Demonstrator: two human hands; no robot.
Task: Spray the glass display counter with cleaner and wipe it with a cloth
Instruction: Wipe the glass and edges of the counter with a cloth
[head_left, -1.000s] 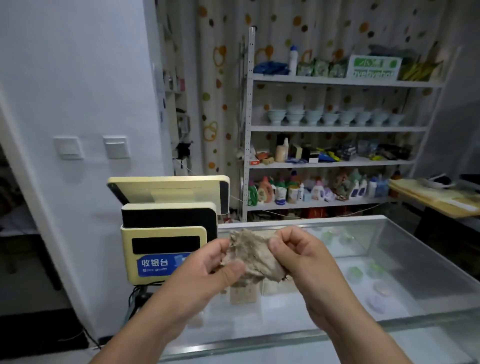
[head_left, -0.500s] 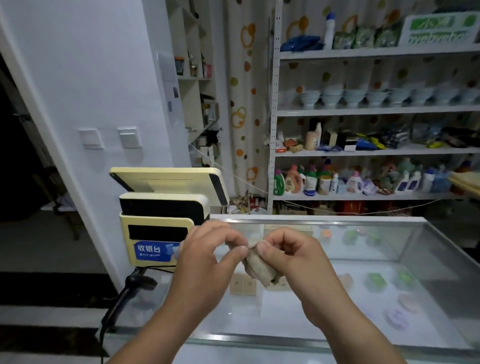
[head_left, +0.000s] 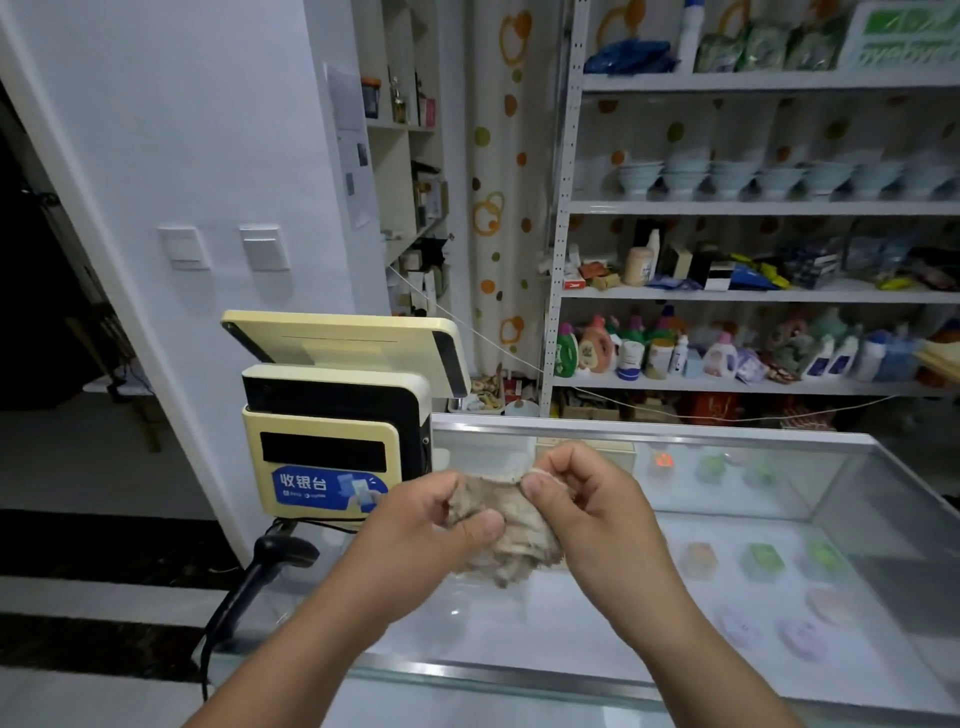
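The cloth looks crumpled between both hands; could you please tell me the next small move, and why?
Probably spread the cloth flat before lowering it: the left hand and right hand pinch it bunched in the air, above the glass display counter, not touching the glass.

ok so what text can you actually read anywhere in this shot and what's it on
"收银台": blue sticker on the front of the cash register
small print under it: too blurred to read
green-and-white sign on the top shelf: cut off and blurred, unreadable
labels on the bottles and the paper sheets: too small to read
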